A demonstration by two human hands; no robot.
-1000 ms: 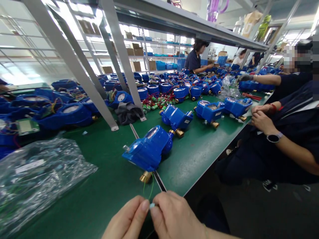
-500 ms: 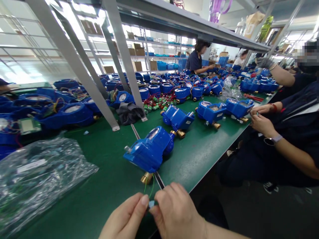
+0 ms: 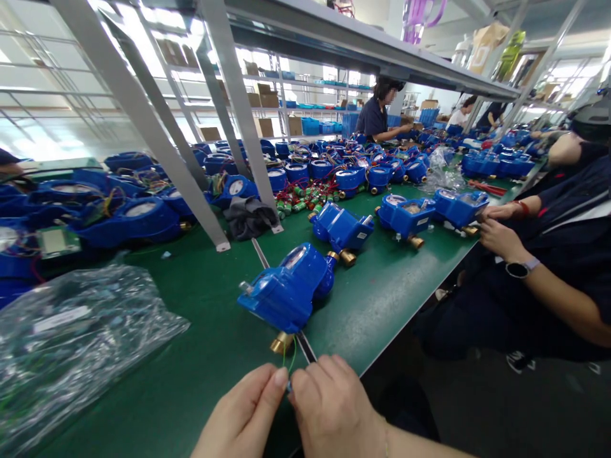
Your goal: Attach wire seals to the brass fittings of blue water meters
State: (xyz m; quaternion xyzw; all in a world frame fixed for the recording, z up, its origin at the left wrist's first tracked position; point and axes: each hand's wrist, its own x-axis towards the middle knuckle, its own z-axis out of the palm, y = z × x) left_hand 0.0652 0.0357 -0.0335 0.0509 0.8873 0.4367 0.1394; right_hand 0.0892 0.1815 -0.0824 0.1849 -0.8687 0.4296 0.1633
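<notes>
Pinching a thin green wire [image 3: 289,356] at bottom centre, the left hand [image 3: 243,416] and right hand [image 3: 334,413] have their fingers clamped together on its end; the pale blue piece visible between the fingertips a moment ago is now almost hidden, suggesting it has been pressed closed. The wire rises to the brass fitting of the blue meter [image 3: 291,289] just above on the green bench [image 3: 200,356]. A plastic bag [image 3: 71,337] lies lower left. No writing is legible.

It was a factory assembly line — blue water meters [image 3: 291,289] crowded the long green tabletop [image 3: 382,299], seated workers [image 3: 563,254] alongside, metal shelving [image 3: 334,38] overhead.
</notes>
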